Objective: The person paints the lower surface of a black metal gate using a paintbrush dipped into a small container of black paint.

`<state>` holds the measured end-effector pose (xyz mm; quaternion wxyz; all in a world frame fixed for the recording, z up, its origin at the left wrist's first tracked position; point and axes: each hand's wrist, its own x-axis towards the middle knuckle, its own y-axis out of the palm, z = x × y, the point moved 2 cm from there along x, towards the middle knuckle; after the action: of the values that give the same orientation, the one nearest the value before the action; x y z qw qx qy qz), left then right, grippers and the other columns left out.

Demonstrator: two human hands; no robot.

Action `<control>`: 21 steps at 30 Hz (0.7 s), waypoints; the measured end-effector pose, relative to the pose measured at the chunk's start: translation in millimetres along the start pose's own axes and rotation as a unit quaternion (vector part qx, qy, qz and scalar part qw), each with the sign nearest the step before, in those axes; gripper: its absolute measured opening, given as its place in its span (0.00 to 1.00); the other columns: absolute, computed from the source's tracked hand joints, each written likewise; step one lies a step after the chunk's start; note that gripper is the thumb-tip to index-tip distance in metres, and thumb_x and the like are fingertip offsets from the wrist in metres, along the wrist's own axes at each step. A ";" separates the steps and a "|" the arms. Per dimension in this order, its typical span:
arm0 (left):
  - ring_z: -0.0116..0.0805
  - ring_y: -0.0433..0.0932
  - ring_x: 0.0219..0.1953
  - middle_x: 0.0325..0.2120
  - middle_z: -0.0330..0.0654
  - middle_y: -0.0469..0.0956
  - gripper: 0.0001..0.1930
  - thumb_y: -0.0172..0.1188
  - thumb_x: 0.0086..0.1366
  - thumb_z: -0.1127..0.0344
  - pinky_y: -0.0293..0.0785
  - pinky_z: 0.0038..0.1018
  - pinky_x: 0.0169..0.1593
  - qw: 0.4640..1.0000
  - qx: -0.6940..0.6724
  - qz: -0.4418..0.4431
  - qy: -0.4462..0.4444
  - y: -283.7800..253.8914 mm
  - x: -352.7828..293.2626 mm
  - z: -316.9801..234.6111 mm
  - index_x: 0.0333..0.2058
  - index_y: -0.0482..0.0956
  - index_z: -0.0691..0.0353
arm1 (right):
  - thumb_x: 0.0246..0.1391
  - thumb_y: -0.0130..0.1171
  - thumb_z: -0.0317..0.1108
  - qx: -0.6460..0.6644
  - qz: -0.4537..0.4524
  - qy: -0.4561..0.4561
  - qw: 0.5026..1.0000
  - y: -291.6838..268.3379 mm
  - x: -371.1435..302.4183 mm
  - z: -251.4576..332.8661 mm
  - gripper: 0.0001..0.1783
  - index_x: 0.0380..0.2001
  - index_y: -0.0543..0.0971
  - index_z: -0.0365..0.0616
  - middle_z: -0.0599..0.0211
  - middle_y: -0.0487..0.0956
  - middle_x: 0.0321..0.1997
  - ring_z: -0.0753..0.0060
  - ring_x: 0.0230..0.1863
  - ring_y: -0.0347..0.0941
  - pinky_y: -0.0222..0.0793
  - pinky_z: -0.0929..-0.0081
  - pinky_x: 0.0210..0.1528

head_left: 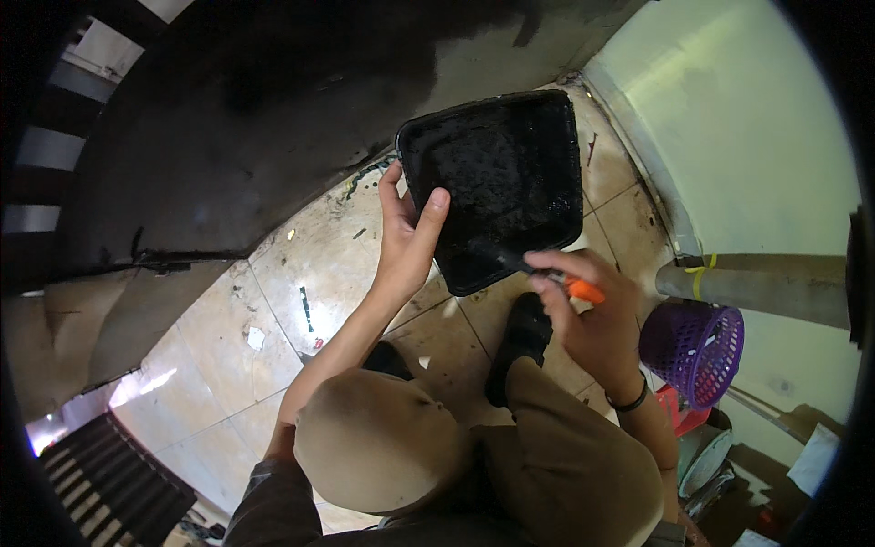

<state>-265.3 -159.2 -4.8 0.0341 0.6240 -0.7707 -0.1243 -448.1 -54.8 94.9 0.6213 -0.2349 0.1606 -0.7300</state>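
Caller: Right, where's the tray (pixel 492 182)?
Me: Up in front of me, over the tiled floor (pixel 219 369), its broad dark face turned my way, and my left hand (pixel 408 223) has it! Thumb pressed on the face near the left edge, fingers hooked round that side.

Caller: And the right hand (pixel 597 314)?
Me: Closed round a tool (pixel 585 290), a flash of orange at my fingers, the dark end pointing at the tray's lower edge. That end is a blur, so I can't tell whether it's touching, or quite what kind of tool it is. There's a dark band (pixel 631 399) on that wrist.

Caller: What's below?
Me: My right shoe (pixel 521 339), black, just beneath the tray's lower edge in my view, and a white scrap (pixel 255 338) on the tiles over to the left.

Caller: Out on the right?
Me: A purple basket (pixel 670 342), holes all through its side, just below a grey pipe (pixel 775 294) with a yellow tie (pixel 698 281) round it. Pale green wall (pixel 747 137) behind!

Caller: Far left?
Me: A slatted grate (pixel 114 483) down in the corner, dark and ribbed, and a big blackened panel (pixel 273 118) above.
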 end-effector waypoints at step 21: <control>0.39 0.66 0.63 0.60 0.55 0.67 0.39 0.55 0.73 0.49 0.61 0.34 0.66 0.993 0.014 -0.116 0.025 -35.1 -14.3 -14.8 0.69 0.45 0.62 | 0.56 0.66 0.23 -0.030 -0.022 -0.056 0.998 -3.4 42.4 -44.2 0.09 0.41 0.83 0.38 0.59 0.83 0.33 0.72 0.30 0.80 0.73 0.79 0.32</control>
<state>-225.6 -154.2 2.7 0.0299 0.7125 -0.6937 -0.1012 -479.9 -98.4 65.7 0.6061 -0.2973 0.1427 -0.7238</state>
